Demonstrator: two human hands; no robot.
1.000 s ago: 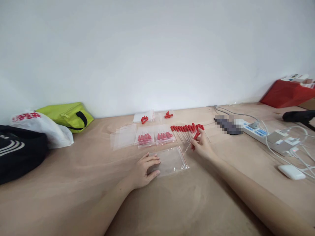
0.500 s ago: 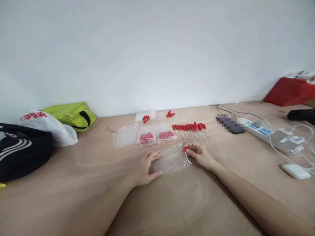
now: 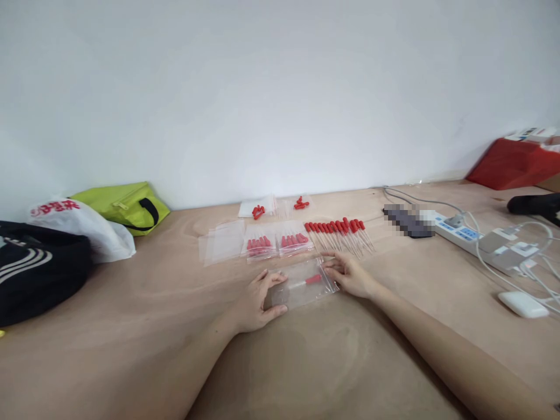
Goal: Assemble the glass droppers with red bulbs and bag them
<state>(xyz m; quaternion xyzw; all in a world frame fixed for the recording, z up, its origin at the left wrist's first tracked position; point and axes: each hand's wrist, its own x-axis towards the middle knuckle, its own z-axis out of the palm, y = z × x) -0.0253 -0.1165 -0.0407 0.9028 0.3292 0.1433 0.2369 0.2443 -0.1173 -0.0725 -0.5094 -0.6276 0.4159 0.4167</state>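
Note:
A clear zip bag (image 3: 301, 296) lies flat on the table between my hands, with one red-tipped stick (image 3: 312, 279) inside it. My left hand (image 3: 262, 300) rests at the bag's left end, thumb and fingers spread apart. At the bag's right, zip end is my right hand (image 3: 345, 274), its fingers bent and close together at the opening; whether they pinch the bag's edge is too small to tell. Beyond it lies a row of red-tipped sticks (image 3: 335, 226). Two bags of red-tipped sticks (image 3: 261, 244) (image 3: 294, 240) lie left of that row.
Flat clear bags (image 3: 225, 239) lie left of the filled ones. Loose red pieces (image 3: 258, 212) (image 3: 301, 203) sit near the wall. Rightward are a phone (image 3: 406, 221), power strip (image 3: 459, 230), cables and white case (image 3: 523, 304). Black (image 3: 44, 280), white (image 3: 83, 230) and green (image 3: 118, 201) bags stand left.
The red-tipped stick has moved left from my right fingertips into the clear bag. My right hand has released it and stays at the bag's opening. My left hand has barely moved.

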